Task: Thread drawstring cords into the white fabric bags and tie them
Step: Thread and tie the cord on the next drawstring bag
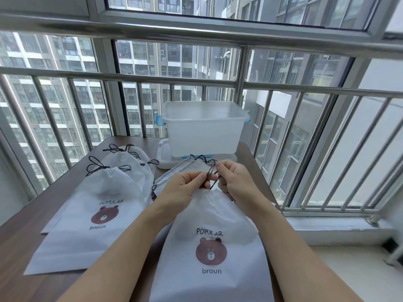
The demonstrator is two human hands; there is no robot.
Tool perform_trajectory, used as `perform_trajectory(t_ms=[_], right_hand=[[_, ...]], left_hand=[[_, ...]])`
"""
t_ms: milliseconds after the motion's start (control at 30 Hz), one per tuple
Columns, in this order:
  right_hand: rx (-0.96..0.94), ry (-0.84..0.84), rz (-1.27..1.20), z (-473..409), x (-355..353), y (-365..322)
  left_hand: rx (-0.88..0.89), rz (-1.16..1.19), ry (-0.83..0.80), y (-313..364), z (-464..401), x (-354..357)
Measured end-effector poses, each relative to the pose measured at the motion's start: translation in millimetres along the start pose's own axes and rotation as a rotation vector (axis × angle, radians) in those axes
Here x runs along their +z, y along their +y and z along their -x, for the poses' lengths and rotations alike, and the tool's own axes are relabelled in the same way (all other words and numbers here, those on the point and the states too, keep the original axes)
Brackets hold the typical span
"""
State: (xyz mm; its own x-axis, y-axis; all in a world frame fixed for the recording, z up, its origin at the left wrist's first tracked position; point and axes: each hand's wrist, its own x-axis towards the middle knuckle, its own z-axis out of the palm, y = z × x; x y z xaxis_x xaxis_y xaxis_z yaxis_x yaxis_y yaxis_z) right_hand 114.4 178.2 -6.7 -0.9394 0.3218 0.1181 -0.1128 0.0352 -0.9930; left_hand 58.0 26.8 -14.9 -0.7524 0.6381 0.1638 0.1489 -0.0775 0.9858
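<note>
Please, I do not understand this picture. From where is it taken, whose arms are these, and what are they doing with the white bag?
There is no machine. A camera worn on a person's head looks down at their own arms. The left hand and right hand both pinch a dark cord at the gathered top of the front bag, which has a bear printed on it. On the brown table, to the left, lie finished bags with tied cords. Behind stands a clear plastic box.
</note>
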Motion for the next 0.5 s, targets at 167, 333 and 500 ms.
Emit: perform_trajectory(t_ms=[167,333,500], right_hand=[[0.055,-0.042,0.022,-2.0,-0.3,-0.1],[0.032,-0.124,0.054,1.3,-6.1,-3.3],[0.022,-0.108,0.033,-0.6,-4.0,-0.7]], left_hand=[[0.002,0.015,0.036,-2.1,0.7,-3.1],[0.029,0.041,0.003,-1.4,0.7,-3.1],[-0.006,0.058,-0.026,-3.0,-0.1,-2.2]])
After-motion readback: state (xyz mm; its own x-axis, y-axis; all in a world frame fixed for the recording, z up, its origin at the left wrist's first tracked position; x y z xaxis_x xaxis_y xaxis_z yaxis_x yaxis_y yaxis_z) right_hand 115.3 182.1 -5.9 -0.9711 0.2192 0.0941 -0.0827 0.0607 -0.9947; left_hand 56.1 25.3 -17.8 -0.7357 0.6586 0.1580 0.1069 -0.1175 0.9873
